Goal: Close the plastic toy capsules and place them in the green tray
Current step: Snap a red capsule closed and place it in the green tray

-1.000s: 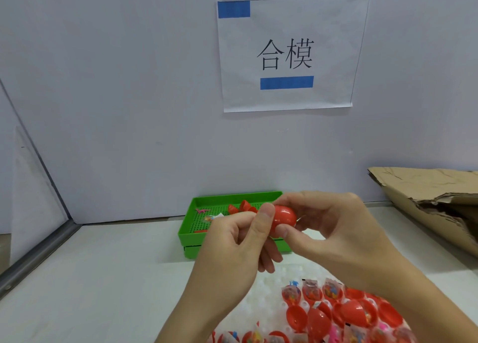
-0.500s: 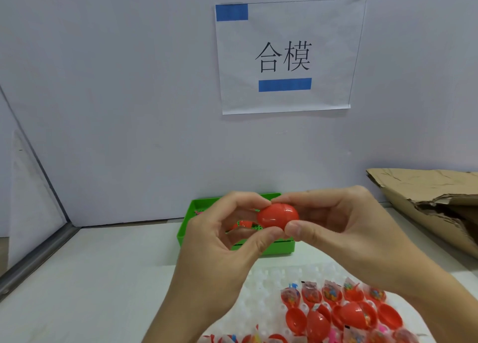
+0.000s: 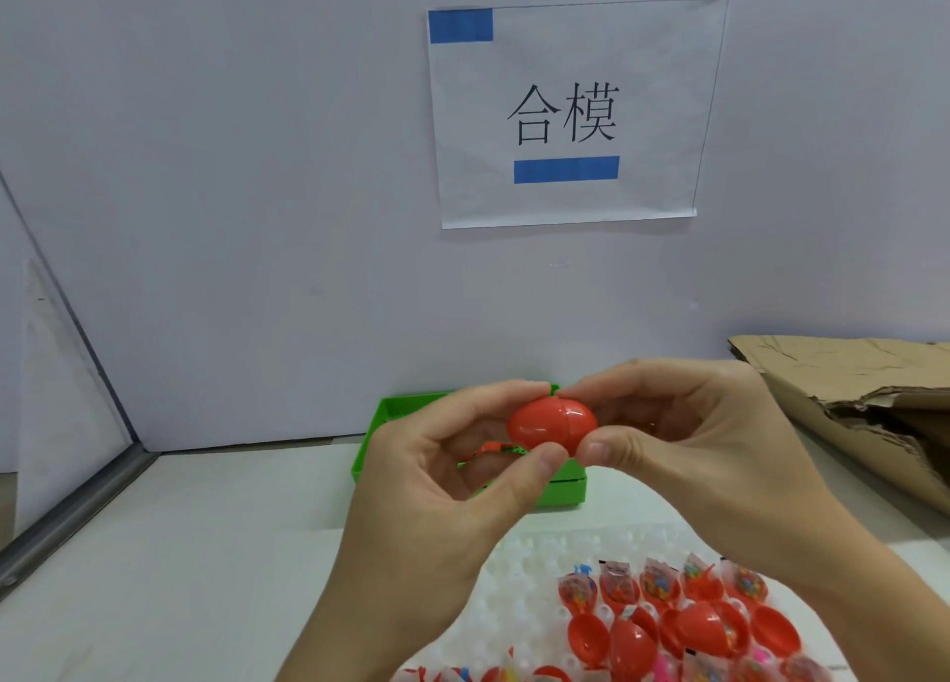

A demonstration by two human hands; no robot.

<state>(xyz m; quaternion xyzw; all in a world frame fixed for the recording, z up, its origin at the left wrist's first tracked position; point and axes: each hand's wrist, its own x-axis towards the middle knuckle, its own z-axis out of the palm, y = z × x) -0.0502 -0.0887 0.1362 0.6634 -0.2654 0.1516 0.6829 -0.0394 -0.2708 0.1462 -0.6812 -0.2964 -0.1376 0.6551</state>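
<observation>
A red plastic capsule (image 3: 552, 423) lies sideways in the air between both hands, its two halves joined at a visible seam. My left hand (image 3: 452, 481) pinches its left half between thumb and forefinger. My right hand (image 3: 689, 439) pinches the right half the same way. Behind the hands stands the green tray (image 3: 383, 424), mostly hidden, with a bit of red showing inside it. Below lie several open red capsules (image 3: 683, 625) with small wrapped toys in them, on a white dimpled holder (image 3: 534, 553).
A torn cardboard sheet (image 3: 848, 398) lies at the right by the wall. A paper sign with blue tape (image 3: 565, 115) hangs on the white partition. A metal rail (image 3: 77, 517) runs along the left edge of the white table.
The capsule has turned to lie level and risen slightly. My left hand shifted from wrapping over it to a thumb-and-forefinger pinch. The halves now sit pressed together.
</observation>
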